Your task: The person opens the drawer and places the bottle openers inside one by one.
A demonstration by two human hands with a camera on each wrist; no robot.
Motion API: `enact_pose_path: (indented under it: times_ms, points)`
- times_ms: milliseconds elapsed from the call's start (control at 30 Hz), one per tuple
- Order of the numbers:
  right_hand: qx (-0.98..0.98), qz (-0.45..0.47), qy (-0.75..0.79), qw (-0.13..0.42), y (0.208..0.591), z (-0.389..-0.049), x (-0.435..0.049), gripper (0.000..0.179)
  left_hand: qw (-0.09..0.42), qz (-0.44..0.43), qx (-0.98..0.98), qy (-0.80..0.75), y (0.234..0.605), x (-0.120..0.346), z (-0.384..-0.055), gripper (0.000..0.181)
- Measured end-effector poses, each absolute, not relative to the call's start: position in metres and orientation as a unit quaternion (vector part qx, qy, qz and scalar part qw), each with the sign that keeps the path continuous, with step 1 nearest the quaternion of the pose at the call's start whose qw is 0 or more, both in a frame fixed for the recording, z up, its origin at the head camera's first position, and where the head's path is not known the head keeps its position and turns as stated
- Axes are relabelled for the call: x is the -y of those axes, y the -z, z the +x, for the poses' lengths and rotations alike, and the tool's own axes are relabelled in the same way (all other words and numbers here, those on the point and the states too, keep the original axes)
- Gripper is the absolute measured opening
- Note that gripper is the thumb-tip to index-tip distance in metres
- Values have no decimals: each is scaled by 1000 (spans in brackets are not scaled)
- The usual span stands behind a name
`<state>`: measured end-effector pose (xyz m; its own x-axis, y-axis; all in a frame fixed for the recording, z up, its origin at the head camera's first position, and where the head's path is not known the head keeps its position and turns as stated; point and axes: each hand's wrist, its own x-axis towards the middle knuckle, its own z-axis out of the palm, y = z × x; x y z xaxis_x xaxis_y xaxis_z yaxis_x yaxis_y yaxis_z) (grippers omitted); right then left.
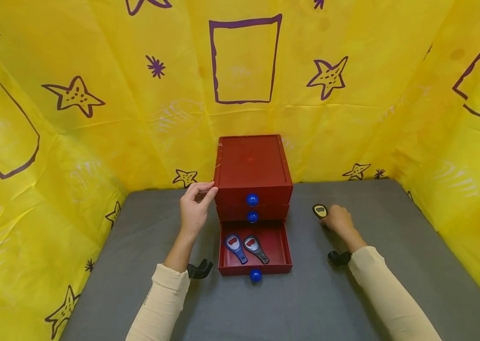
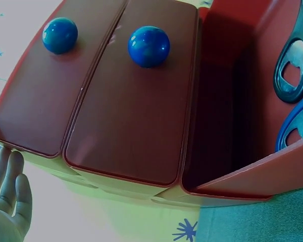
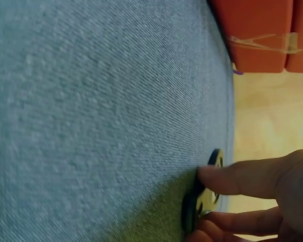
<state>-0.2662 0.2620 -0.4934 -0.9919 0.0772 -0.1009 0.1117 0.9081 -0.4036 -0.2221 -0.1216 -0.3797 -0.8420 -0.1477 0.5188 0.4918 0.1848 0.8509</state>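
Note:
A red drawer cabinet (image 1: 250,161) stands mid-table with its bottom drawer (image 1: 274,246) pulled out. In that drawer lie a blue bottle opener (image 1: 235,247) and a black bottle opener (image 1: 255,248), side by side. My left hand (image 1: 195,208) touches the cabinet's upper left front corner; its other fingers (image 2: 12,176) stay extended beside the cabinet wall. To the right of the cabinet, my right hand (image 1: 340,222) pinches a black-and-yellow bottle opener (image 1: 320,210) between thumb (image 3: 217,179) and fingers, at the tabletop. The hand covers part of this opener.
Blue round knobs (image 1: 252,199) stick out from the drawer fronts. The grey table (image 1: 316,303) is bordered by a yellow patterned cloth (image 1: 120,142) at the back and sides. Tape (image 3: 262,44) crosses the cabinet's side.

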Motion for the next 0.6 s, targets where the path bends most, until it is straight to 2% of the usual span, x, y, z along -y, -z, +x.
enact_pose_path:
  times_ms: [233,600]
  points:
    - [-974,50,219,14,496,-264,-259,19,254,-117,730,623,379,122,-220,20]
    - [-971,50,235,7,499,-262,-261,24,253,-114,732,622,378,122,-220,21]
